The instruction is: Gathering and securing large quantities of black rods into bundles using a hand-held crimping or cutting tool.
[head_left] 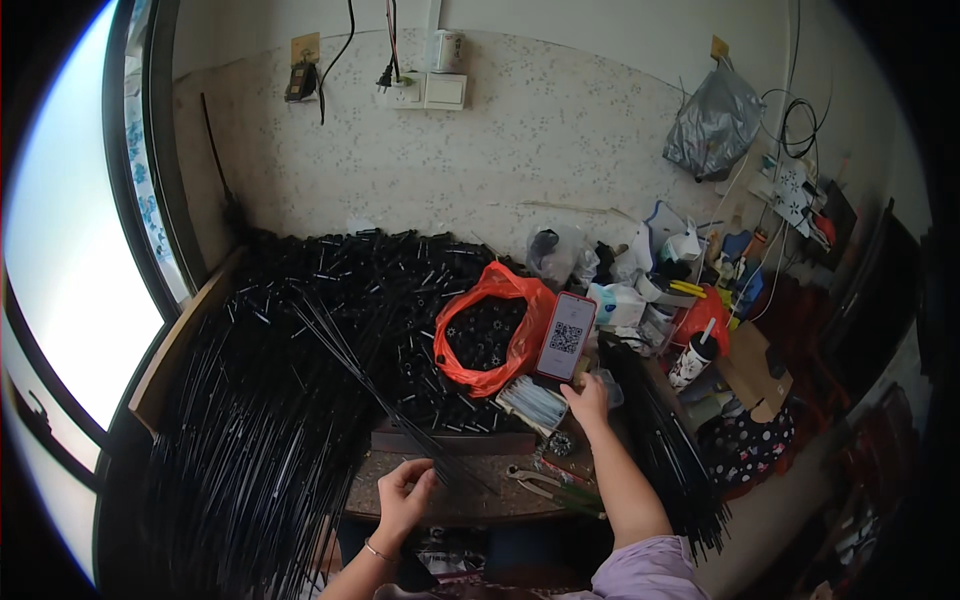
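Observation:
My left hand [403,495] pinches the near end of a thin bundle of long black rods [370,385] that runs up and left across the table. My right hand [587,398] reaches forward and grips the bottom edge of a phone in a red case [566,336], held upright with its lit screen facing me. Beside the phone stands an orange plastic bag [525,330], open and filled with small black parts. Metal pliers [535,482] lie on the worktop between my forearms.
Huge heaps of black rods [250,450] and short black tubes [350,275] cover the left and back of the table. Another rod bundle [670,440] lies at right. Cluttered boxes, a cup with a straw [692,360], a grey bag [712,125] and wall sockets [425,92] fill the back right.

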